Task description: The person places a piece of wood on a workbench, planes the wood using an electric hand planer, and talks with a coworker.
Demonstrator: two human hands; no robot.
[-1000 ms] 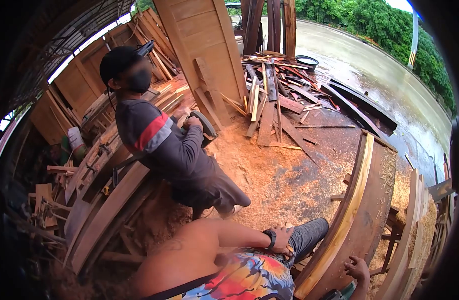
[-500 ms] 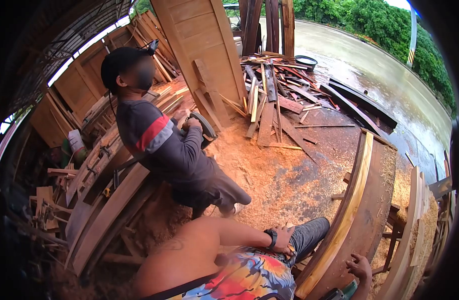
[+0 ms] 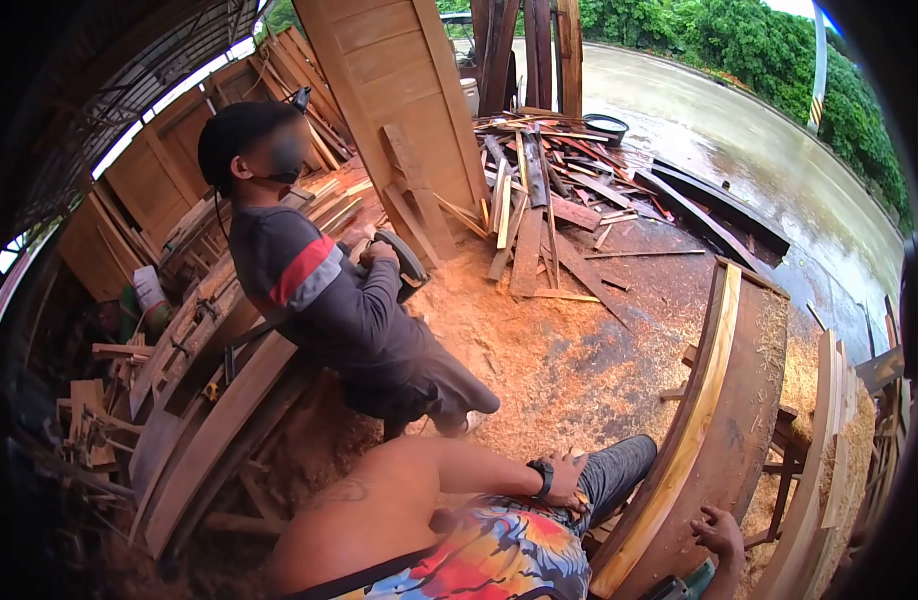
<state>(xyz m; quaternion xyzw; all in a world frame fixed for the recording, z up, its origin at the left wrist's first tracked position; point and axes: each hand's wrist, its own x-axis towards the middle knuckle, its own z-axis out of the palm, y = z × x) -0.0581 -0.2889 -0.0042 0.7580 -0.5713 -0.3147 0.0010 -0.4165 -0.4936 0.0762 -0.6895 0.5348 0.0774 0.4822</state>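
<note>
My left hand (image 3: 565, 478), with a dark watch on the wrist, lies on my thigh in grey trousers (image 3: 619, 470). Its fingers are apart; a small orange-yellow spot by them is too small to make out. At the lower right, my right hand (image 3: 719, 533) hovers by the edge of the brown workbench (image 3: 724, 420), fingers loosely bent and apart, nothing in them. Just below it, a green and black power tool (image 3: 697, 580) shows in part. A long pale strip of wood (image 3: 669, 485) lies along the bench.
A person (image 3: 319, 270) stands at left, holding a dark tool (image 3: 409, 262). A wooden door panel (image 3: 399, 110) leans behind. Scrap wood (image 3: 569, 190) is piled near the wet road (image 3: 719, 120). Sawdust (image 3: 509, 330) covers the floor; long boards (image 3: 224, 425) are stacked left.
The view has shifted very slightly. Both my hands keep their places, and the other person holds nearly the same stance.
</note>
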